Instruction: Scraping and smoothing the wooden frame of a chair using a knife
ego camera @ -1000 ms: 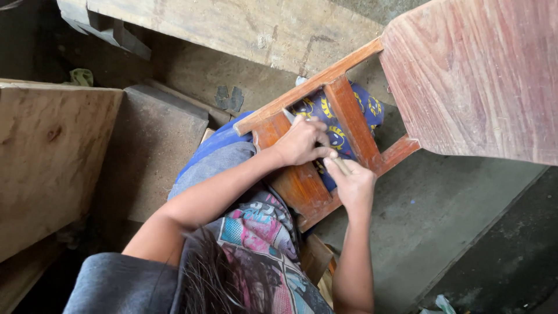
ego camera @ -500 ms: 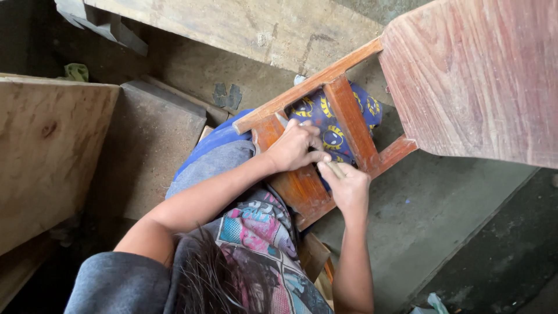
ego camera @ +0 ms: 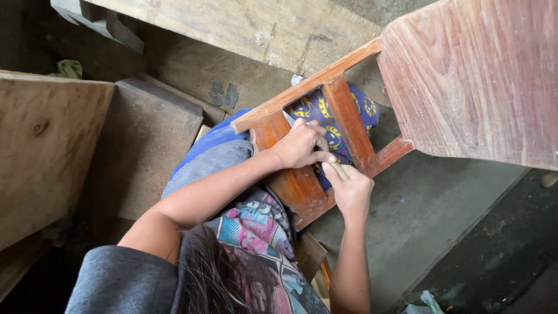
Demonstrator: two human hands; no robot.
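A reddish-brown wooden chair [ego camera: 476,81] lies tipped across my lap, its leg rails [ego camera: 349,125] facing up. My left hand [ego camera: 299,145] is closed over a thin tool on a flat rail [ego camera: 290,183]. The tool's grey metal tip [ego camera: 287,117] sticks out past my fingers. Just to the right and nearer me, my right hand [ego camera: 350,192] grips the tool's pale wooden handle end [ego camera: 340,171]. The two hands almost touch. The tool's middle is hidden under my left hand.
A blue cloth with yellow patterns [ego camera: 325,110] shows between the rails. Pale wooden boards [ego camera: 46,151] stand at the left and a long plank [ego camera: 250,29] runs across the top. Grey concrete floor [ego camera: 424,215] lies to the right, and small wood offcuts [ego camera: 311,253] sit by my knee.
Both hands stay on the same rail with the tool. My right hand has slipped slightly lower and the view has shifted a little.
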